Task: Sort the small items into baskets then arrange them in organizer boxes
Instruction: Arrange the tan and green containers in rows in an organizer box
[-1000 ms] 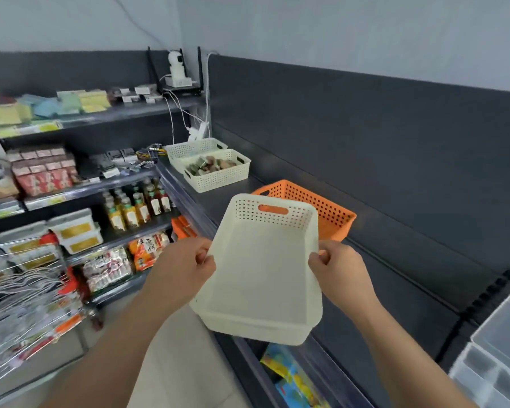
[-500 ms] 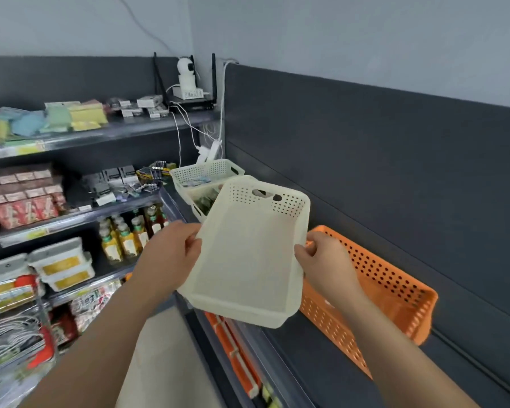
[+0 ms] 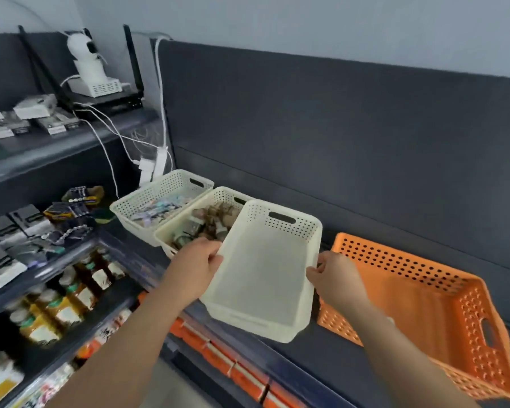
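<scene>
Starting far left with bottles (image 3: pixel 71 293) on a lower shelf, no part of the sort. Sweeping right onto the dark countertop (image 3: pixel 321 357): far white basket (image 3: pixel 147 201), already loaded with small colourful packets, pressed up against the middle white basket (image 3: pixel 165 234), heaped with brownish bits too blurred to name. Next, the left hand (image 3: pixel 195 269), fingers curled over the left wall of the empty white basket (image 3: pixel 262 275), clamped on firmly. Held tilted, far end riding over the middle basket's right-hand corner, near end hanging past the countertop's front edge; resting or airborne, cannot tell. Across to the right hand (image 3: pixel 336 278), pinching the opposite wall between thumb and fingertips. Just beside it, further right, the orange basket (image 3: pixel 424 304), lying on the countertop with nothing visible inside. Judging progress: two baskets filled, two bare, so midway through the sorting at best. No organizer boxes anywhere in view, so the arranging stage seemingly not begun. Likely bound for the gap between the middle and orange baskets, though only a guess from here.
</scene>
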`<state>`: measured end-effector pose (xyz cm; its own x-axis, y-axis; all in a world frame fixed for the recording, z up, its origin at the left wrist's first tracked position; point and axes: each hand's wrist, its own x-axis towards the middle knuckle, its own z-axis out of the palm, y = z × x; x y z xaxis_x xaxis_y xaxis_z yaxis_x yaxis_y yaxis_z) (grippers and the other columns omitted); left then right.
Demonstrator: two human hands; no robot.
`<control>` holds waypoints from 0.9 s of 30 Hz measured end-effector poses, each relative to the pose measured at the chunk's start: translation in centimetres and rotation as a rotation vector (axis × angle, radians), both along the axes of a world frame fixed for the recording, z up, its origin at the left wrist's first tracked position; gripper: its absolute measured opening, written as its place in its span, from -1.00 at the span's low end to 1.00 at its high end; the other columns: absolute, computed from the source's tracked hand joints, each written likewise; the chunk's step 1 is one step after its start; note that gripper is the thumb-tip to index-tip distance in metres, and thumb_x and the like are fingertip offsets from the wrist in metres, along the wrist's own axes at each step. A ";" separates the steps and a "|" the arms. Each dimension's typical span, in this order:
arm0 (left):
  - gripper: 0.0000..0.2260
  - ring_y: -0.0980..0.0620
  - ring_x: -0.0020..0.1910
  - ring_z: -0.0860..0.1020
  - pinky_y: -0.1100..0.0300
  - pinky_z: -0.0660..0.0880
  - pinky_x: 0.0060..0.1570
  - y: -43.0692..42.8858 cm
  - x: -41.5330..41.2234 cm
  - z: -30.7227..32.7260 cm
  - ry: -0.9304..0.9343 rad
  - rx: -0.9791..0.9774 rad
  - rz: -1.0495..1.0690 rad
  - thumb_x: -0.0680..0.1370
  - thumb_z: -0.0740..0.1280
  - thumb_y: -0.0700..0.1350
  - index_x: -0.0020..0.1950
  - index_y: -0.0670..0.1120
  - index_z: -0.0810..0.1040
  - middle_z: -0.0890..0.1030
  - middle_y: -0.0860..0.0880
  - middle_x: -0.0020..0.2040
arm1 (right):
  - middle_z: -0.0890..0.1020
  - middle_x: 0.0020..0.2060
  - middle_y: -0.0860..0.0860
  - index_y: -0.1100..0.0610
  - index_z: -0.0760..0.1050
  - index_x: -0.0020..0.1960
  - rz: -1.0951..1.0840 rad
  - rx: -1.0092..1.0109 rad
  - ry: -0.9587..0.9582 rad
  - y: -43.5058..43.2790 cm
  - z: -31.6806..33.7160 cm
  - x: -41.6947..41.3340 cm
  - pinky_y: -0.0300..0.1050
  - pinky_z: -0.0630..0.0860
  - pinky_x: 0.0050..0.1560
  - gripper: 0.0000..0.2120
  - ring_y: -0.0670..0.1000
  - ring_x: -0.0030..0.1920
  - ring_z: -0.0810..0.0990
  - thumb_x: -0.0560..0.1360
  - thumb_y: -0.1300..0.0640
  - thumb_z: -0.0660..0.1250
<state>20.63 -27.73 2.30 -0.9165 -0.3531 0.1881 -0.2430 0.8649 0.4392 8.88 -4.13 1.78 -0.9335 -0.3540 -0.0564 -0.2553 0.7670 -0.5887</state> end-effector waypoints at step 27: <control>-0.76 0.15 -0.12 0.54 0.26 0.53 -0.10 -10.5 -7.1 -3.4 -0.014 -0.090 -0.083 0.57 0.29 0.03 0.20 0.01 0.56 0.58 0.08 0.00 | 0.67 -0.18 -0.08 0.04 0.56 0.21 -0.116 0.131 0.147 -8.0 -0.2 -1.6 -0.18 0.54 -0.15 -0.73 -0.05 -0.18 0.61 0.55 0.03 0.26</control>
<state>13.52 -38.22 -1.14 -0.9446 -0.2583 0.2026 -0.1746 0.9179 0.3562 7.23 -12.14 1.60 -0.9692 -0.2422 0.0443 -0.2362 0.8637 -0.4451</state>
